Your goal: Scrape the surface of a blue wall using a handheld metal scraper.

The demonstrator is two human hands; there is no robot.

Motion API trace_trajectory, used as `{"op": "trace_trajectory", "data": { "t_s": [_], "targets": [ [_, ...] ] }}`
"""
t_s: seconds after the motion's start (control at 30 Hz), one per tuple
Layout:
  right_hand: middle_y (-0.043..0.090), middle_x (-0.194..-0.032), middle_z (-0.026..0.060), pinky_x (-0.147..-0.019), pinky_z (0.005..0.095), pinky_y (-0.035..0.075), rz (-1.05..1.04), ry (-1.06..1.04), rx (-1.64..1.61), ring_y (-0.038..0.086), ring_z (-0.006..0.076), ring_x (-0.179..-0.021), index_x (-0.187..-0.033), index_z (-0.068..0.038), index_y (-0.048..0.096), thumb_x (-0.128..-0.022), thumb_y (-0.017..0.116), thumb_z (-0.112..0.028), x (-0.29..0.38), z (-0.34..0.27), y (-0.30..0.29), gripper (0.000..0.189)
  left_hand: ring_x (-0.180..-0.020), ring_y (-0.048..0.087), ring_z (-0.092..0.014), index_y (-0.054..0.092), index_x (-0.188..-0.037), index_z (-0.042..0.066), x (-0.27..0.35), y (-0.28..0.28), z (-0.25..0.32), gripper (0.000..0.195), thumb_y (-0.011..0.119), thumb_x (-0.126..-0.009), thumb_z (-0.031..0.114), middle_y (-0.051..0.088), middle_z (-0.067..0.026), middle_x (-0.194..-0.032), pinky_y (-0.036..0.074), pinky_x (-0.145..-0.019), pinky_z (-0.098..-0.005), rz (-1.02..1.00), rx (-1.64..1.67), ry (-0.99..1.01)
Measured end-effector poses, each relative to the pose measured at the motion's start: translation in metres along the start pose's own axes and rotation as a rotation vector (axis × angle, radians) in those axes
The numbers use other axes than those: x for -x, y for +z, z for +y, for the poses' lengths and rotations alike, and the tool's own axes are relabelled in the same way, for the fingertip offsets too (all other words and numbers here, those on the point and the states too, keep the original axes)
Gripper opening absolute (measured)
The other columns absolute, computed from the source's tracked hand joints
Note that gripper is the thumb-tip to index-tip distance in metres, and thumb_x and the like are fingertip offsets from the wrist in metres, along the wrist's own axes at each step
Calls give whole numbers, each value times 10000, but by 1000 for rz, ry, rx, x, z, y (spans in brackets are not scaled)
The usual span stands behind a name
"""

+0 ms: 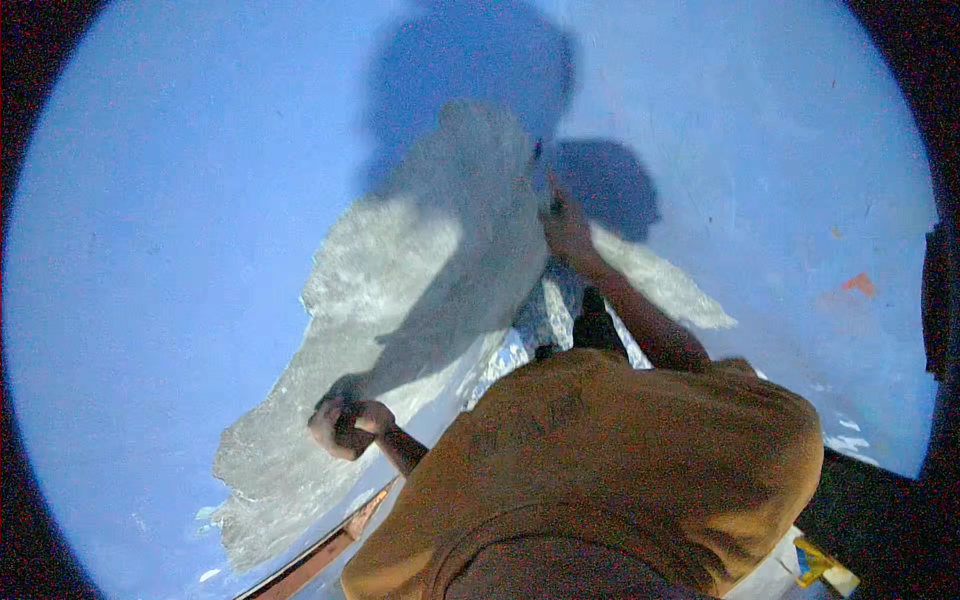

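A blue painted surface (pixel 187 225) fills most of the view, with a large bare grey patch (pixel 390 262) of irregular outline. At lower left, my left hand (pixel 349 427) is in front of the grey patch, its fingers curled; whether it holds anything is unclear. My right hand (pixel 570 229) reaches up to the patch's right edge, in shadow. Near its fingertips are small dark shapes, too blurred to tell whether they are a tool. A lighter bare strip (pixel 660 281) runs down to the right of my right forearm.
My brown shirt (pixel 615 450) covers the lower middle. A reddish-brown edge strip (pixel 315 559) runs along the lower left. Blue and white flakes or patches (pixel 502 360) show near my waist. A yellow and blue item (pixel 817 562) is at lower right, beside a dark area.
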State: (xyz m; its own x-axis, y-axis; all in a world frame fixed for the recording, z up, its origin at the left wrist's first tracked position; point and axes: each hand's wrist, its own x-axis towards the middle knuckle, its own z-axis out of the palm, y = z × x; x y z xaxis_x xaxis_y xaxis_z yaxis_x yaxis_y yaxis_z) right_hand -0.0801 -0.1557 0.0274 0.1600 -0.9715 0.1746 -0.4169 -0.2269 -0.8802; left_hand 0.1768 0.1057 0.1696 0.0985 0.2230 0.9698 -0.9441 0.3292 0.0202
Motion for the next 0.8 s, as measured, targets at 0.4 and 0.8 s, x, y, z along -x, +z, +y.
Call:
{"op": "trace_trajectory", "data": {
  "t_s": [0.4,0.8],
  "targets": [
    [523,-775,134,-640,361,410,-126,234,-138,481,206,-666,-1331,-212,211,-776,490,0,24,-70,-17,656,-489,494,-226,499,-713,-45,-6,17,5,410,611,-708,349,491,-143,-563,398,-443,-289,21,14,-5],
    [470,-557,47,-480,295,427,-293,564,-441,434,144,-449,-1335,-214,199,-780,476,4,5,-73,-45,657,-486,495,-228,502,-705,-47,-1,6,15,400,610,-711,338,492,-143,-553,398,-444,-291,-13,7,-72]
  ]
}}
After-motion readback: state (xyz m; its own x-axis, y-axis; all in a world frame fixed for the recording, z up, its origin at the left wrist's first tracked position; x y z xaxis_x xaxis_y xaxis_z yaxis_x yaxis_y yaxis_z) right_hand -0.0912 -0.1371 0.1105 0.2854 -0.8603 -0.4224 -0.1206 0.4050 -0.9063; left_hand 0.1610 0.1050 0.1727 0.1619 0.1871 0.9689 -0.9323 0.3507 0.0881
